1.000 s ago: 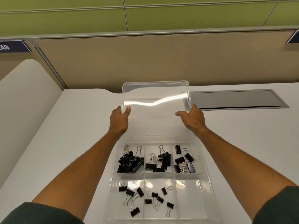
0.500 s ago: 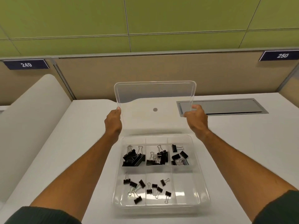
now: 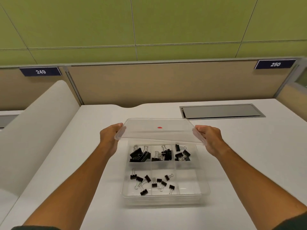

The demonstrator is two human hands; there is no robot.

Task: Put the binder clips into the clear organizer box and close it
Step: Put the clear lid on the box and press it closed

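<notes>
The clips already lie in the box, black ones heaped in the three far compartments and scattered in two of the near ones, so the step in hand looks to be the closing. The clear lid is held over the far part of the box, tilted, its near edge above the far row of compartments. The left hand grips the lid's left end, fingers curled under it and thumb on top; the right hand grips the right end the same way. The next move seems to call for bringing the lid toward the person, levelling it, and matching its four corners to the box rim before pressing down. Some wire handles stand up in the far compartments and might foul the lid. The box sits well in from the desk edges, with bare surface on both sides; the grey hatch lies well apart, behind and right.
</notes>
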